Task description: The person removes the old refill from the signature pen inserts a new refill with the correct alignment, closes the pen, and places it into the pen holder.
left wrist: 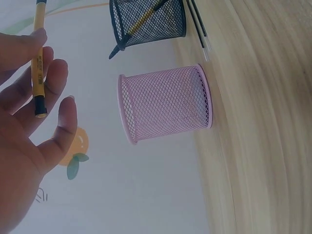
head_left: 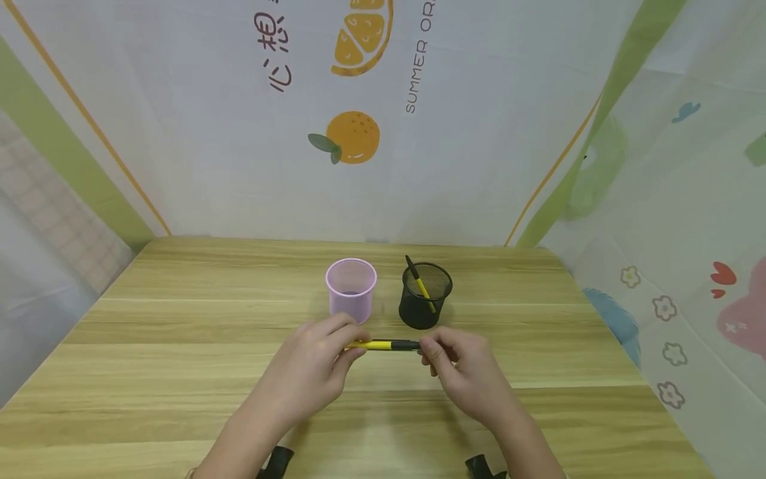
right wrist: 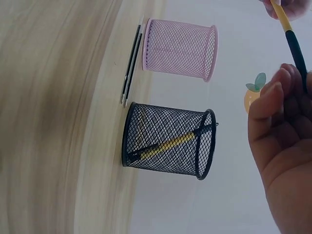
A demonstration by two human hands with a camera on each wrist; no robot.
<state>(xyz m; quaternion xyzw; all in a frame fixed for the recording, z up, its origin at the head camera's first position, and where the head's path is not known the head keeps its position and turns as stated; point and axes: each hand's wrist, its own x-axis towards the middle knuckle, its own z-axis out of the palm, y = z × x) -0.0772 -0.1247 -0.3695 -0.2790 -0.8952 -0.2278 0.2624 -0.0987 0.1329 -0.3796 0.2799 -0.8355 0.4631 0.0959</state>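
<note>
A yellow pen with a black grip section [head_left: 380, 345] is held level over the table in front of two mesh cups. My left hand [head_left: 317, 362] pinches its yellow barrel between thumb and fingers; the left wrist view shows the pen's black end [left wrist: 40, 106] sticking out past them. At the black front end, my right hand [head_left: 469, 372] grips with thumb and curled fingers, which hide the tip. Two thin pen refills [right wrist: 131, 68] lie side by side on the table near the cups.
A lilac mesh cup [head_left: 351, 309] stands upright behind my left hand. To its right is a black mesh cup [head_left: 419, 314], with another yellow-and-black pen [head_left: 421, 285] leaning in it. Printed cloth [head_left: 239, 166] hangs behind the wooden table [head_left: 179, 319].
</note>
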